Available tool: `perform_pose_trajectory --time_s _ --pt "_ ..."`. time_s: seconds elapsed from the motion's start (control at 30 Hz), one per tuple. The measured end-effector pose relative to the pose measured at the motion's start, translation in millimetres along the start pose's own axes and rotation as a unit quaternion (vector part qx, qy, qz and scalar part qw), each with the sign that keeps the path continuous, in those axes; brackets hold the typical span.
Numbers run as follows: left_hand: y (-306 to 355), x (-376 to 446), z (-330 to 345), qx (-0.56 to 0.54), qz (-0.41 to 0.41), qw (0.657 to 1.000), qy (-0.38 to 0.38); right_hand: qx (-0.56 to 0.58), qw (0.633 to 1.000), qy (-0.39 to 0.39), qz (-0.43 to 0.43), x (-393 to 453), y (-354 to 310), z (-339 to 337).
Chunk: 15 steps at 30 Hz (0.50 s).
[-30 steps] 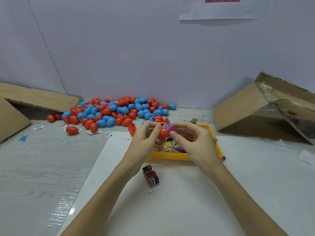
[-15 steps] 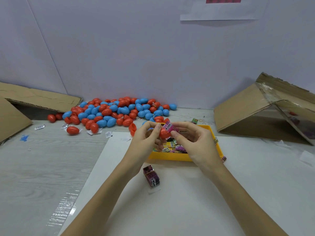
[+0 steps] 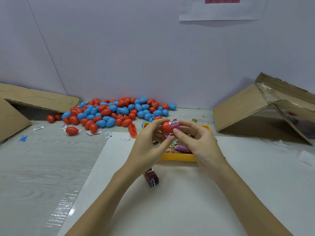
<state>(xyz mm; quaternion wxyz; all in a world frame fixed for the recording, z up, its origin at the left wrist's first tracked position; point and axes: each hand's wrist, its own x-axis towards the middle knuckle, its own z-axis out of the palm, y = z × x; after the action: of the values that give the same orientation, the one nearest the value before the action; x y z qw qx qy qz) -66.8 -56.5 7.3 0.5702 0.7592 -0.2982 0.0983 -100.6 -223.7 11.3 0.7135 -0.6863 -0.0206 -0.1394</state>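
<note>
A dark purple packet [image 3: 152,179] lies alone on the white sheet [image 3: 170,210] covering the near part of the desk [image 3: 42,167], just below a person's two bare forearms. Above it, the left hand [image 3: 146,143] grips a red egg shell [image 3: 166,127] between thumb and curled fingers, while the right hand [image 3: 201,143] pinches a pink sweet packet [image 3: 175,125] that touches the shell's right side. Both are held in the air over a yellow tray [image 3: 179,157] of mixed wrapped sweets. Beyond the tray, a heap of red and blue eggs [image 3: 115,111] spreads along the foot of the wall, with paper slips scattered at its near edge. Flattened cardboard [image 3: 34,97] lies at far left, a tipped cardboard box [image 3: 247,108] at far right, and a paper notice [image 3: 221,11] hangs on the wall.
</note>
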Motion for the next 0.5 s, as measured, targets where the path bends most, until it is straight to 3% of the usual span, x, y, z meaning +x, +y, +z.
perform_pose_trajectory --time_s 0.17,0.23,0.5 --pt "-0.4 0.4 -1.6 0.111 0.08 0.988 0.074 0.165 0.979 -0.037 0.117 0.1 -3.5 3.5" --pt "-2.1 1.4 -3.5 0.115 0.08 0.988 0.066 0.217 0.962 -0.051 0.16 0.1 -6.2 3.8" --pt "-3.9 -0.2 -2.6 0.144 0.097 0.985 0.0 0.239 0.948 -0.04 0.207 -1.5 -8.7 3.1"
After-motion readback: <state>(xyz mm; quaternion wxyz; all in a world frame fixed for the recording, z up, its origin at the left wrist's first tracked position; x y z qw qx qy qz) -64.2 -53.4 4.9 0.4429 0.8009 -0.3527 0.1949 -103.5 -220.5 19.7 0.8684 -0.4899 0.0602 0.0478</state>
